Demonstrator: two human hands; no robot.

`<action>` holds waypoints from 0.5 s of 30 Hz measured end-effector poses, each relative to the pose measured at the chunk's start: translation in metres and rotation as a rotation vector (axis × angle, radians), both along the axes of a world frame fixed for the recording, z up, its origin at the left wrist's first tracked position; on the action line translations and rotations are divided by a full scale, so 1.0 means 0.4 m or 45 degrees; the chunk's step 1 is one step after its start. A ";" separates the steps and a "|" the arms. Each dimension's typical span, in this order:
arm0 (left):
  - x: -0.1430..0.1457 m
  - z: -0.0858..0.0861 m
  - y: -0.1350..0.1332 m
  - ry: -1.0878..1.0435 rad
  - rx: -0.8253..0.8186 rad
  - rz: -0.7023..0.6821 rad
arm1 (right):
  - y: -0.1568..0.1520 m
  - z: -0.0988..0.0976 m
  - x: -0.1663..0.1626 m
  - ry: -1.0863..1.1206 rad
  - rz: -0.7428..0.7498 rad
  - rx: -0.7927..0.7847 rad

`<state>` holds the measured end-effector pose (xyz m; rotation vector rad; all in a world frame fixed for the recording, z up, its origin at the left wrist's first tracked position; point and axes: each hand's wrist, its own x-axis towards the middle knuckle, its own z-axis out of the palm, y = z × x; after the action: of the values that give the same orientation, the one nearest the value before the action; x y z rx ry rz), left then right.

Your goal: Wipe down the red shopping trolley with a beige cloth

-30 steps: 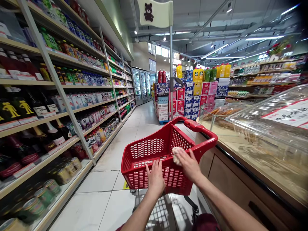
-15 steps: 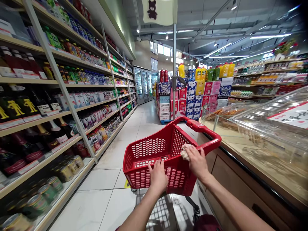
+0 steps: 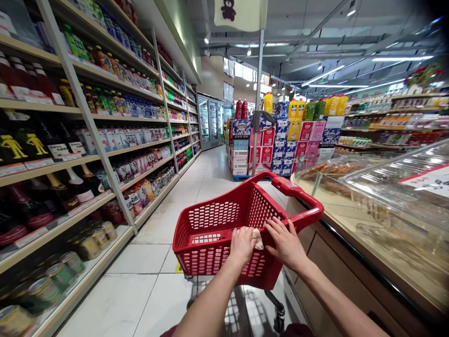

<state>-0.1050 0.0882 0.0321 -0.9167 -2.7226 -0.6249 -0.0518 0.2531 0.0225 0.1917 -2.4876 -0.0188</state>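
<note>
A red plastic shopping cart [image 3: 206, 217] with a perforated basket stands directly in front of me. My left hand [image 3: 242, 244] is closed over the basket's near rim, with a crumpled whitish cloth [image 3: 258, 239] at its thumb and fingertips. Just to its right, my right hand [image 3: 283, 241] lies on the same rim near the handle [image 3: 303, 201]. Its fingers are stretched out and apart, and I see no cloth in them. The basket holds nothing that I can make out.
Shelves of bottles and cans [image 3: 140, 159] line the left side. To the right runs a glass-fronted counter [image 3: 351, 201] with clear covers. Stacked drink cartons [image 3: 259, 154] and a metal pole [image 3: 258, 93] rise beyond the cart. Pale floor tiles [image 3: 136, 257] lie between.
The cloth has passed from my right hand to my left. My left hand has slid right along the rim, towards the right hand. The view has shifted slightly.
</note>
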 end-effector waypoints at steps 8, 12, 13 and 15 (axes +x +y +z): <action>-0.069 0.014 -0.262 0.062 0.053 0.570 | -0.061 -0.011 0.014 0.117 -0.069 -0.127; -0.055 0.006 -0.221 0.225 0.138 0.477 | -0.098 -0.013 0.019 0.144 -0.099 -0.149; -0.041 -0.003 -0.196 0.213 0.152 0.416 | -0.103 -0.013 0.020 0.146 -0.091 -0.147; -0.007 -0.026 -0.155 0.146 0.198 0.292 | -0.110 -0.016 0.022 0.149 -0.086 -0.149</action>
<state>-0.1078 0.0263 0.0219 -0.5755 -2.5830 -0.7027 -0.0431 0.2092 0.0162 0.0557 -2.3695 0.0851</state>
